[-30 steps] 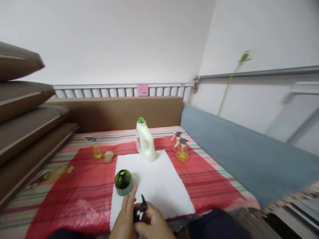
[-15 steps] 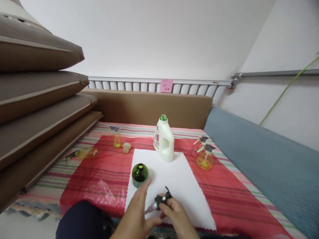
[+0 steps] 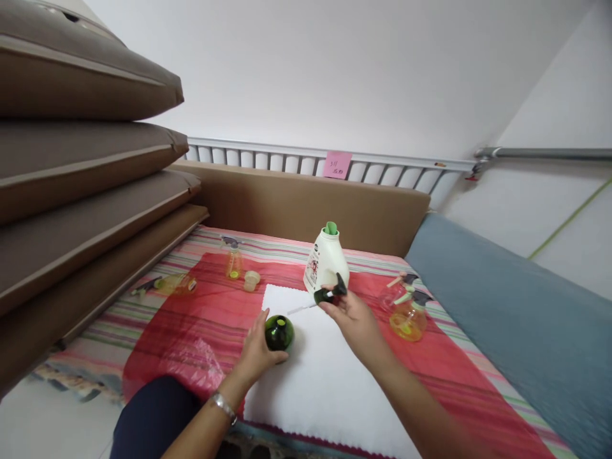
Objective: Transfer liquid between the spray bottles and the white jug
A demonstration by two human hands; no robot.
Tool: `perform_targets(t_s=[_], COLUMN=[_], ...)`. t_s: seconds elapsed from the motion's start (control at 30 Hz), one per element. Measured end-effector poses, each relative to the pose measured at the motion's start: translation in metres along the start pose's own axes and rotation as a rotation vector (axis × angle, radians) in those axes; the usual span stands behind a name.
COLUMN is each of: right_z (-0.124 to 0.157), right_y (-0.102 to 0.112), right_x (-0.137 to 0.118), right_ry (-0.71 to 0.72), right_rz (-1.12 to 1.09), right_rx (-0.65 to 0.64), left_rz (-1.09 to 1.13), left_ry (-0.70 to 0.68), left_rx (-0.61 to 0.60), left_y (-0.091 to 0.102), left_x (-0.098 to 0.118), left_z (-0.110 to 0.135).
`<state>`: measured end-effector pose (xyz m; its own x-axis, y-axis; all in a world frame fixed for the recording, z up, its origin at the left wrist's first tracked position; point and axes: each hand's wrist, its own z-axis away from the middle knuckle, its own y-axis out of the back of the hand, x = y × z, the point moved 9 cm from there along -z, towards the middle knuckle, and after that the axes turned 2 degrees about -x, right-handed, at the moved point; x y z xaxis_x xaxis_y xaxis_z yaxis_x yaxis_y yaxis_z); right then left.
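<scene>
Cupping green bottle (image 3: 280, 335) nr L edge of white cloth (image 3: 335, 395), L hand (image 3: 257, 352) is prob. steadying it; R hand (image 3: 352, 313) is clamping pump (image 3: 324, 296), prob. leaving tube (image 3: 301, 310) free.

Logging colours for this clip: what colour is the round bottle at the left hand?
The round bottle is dark green, seen best in the head view.

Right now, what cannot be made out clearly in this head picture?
Green bottle, head view: the left hand covers part of its side, and its dark wall hides any contents.
White jug, head view: lower part partly hidden by the right hand and the pump.
Pink note, head view: the writing is too small to read fully.
Cushions, head view: the left edge cuts them off.
</scene>
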<state>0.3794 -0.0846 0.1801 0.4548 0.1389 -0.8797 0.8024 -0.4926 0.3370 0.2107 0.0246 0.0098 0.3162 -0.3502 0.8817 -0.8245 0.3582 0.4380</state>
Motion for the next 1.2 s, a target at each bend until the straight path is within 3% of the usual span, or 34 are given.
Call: perform_targets(t_s=[0.17, 0.5, 0.7, 0.9, 1.2], right_z=[-0.01, -0.007, -0.003, 0.001, 0.005], right_y=[-0.034, -0.095, -0.099, -0.094, -0.096], right_x=[0.008, 0.053, 0.07, 0.08, 0.067], right_ry=[0.029, -0.008, -0.023, -0.022, 0.061], right_rz=[0.205, 0.347, 0.367, 0.391, 0.38], right_rx=[-0.128, -0.265, -0.244, -0.132, -0.138], left_rz=[0.045, 0.05, 0.026, 0.01, -0.002], left_ry=[-0.062, -0.102, -0.104, -0.115, -0.146], left_rx=[-0.031, -0.029, -0.034, -0.038, -0.051], left_y=[-0.013, -0.013, -0.015, -0.014, -0.013], left_x=[-0.001, 0.0, -0.001, 0.001, 0.007], left_z=[-0.002, -0.001, -0.001, -0.002, 0.0])
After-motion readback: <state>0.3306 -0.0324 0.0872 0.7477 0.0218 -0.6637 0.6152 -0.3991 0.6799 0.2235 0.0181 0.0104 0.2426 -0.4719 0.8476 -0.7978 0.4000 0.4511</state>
